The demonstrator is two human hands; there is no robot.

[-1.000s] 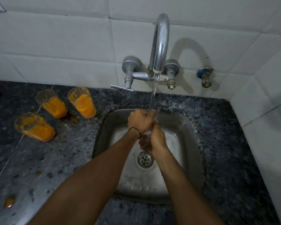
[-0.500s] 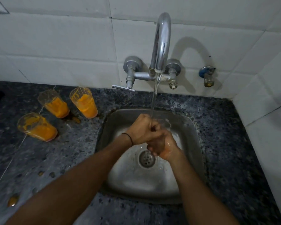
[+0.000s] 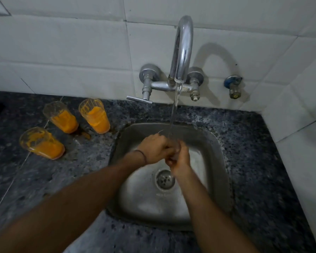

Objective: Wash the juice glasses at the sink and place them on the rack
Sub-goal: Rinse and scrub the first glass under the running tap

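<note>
Head cam: left hand [image 3: 153, 148] and right hand [image 3: 181, 158] are gripping one glass [image 3: 171, 141], bringing it back up under the water stream [image 3: 174, 110]. So it's still rinsing, with three juice glasses [image 3: 97, 119] waiting.

3 glasses [image 3: 62, 118] on counter [image 3: 80, 161] l. of sink [image 3: 221, 143], tap [image 3: 182, 52] behind

3 glasses [image 3: 97, 118] crowd the bench [image 3: 254, 143] left of the sink [image 3: 219, 143]; right of it the bench lies open to the wall [image 3: 299, 106]. The tap [image 3: 183, 52] arches over the sink's back, lever [image 3: 139, 99] jutting left. Left hand [image 3: 153, 148], right hand [image 3: 180, 157] and a held glass [image 3: 167, 136] fill its middle; its right side is free.
</note>
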